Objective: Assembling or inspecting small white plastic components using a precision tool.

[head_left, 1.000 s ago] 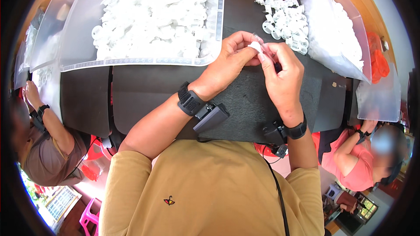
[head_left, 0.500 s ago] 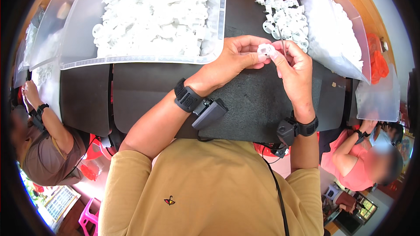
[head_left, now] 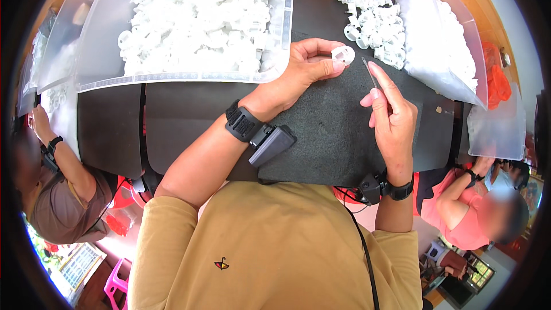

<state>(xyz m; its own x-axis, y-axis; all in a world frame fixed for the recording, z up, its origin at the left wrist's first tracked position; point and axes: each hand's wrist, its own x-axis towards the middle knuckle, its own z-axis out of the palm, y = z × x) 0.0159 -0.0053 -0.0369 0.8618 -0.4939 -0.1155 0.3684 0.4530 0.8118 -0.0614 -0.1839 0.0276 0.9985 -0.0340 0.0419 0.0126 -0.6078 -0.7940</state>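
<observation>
My left hand [head_left: 294,77] pinches a small white plastic part with a round ring opening [head_left: 343,54] between thumb and fingertips, above the dark mat. Apart from that part, on its right, my right hand [head_left: 396,123] is closed around a thin pointed metal tool [head_left: 371,74], whose tip points up and slightly left. The tool's exact kind is too small to make out. Just beyond both hands lies a loose pile of similar white plastic parts [head_left: 379,26] on the table.
A large clear bin [head_left: 189,77] heaped with white parts stands at the far left. At the far right another clear bin [head_left: 479,74] holds white pieces, with an orange-red bag [head_left: 498,86] beside it. Co-workers sit on either side; a black mat [head_left: 327,143] lies before me.
My hands have come apart. The right hand with the metal tool has drawn back toward me, while the left still holds the white part, now turned with its ring opening showing.
</observation>
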